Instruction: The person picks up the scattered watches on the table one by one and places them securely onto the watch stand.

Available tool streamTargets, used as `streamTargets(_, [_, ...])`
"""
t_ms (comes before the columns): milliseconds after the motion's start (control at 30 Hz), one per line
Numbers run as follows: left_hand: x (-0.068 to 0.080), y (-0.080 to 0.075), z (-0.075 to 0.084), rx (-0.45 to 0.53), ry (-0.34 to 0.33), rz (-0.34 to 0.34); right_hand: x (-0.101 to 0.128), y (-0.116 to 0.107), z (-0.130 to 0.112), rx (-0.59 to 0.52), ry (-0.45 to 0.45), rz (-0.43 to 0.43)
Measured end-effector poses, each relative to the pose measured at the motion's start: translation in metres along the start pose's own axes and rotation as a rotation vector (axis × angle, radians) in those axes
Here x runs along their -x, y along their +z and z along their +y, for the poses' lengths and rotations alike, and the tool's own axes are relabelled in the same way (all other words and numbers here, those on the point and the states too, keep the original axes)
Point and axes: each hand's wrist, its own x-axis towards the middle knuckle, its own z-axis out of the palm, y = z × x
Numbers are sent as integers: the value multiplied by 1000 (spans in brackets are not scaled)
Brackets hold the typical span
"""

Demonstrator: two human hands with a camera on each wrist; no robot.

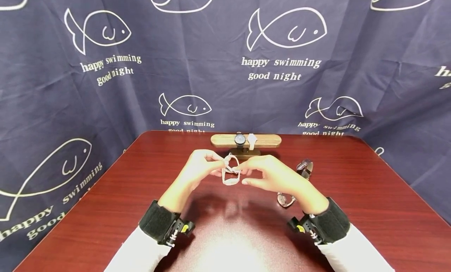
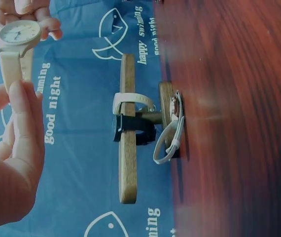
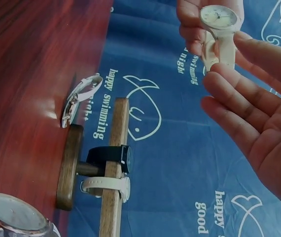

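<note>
A cream-white wristwatch with a round pale dial (image 1: pixel 230 171) hangs in the air above the dark red wooden table (image 1: pixel 105 193), pinched between both hands. The left hand (image 1: pixel 197 171) grips one strap end, the right hand (image 1: pixel 271 176) nips the other, its remaining fingers stretched out. Just behind stands a wooden T-bar watch stand (image 1: pixel 246 141) carrying a black watch (image 1: pixel 240 139) and a white watch (image 1: pixel 252 140).
</note>
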Motion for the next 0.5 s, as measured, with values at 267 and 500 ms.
streamTargets(267, [1,4,0,68,-78,25,-2,6,-1,30,-37,24])
streamTargets(500, [0,6,3,101,-80,44,-2,4,1,45,16,66])
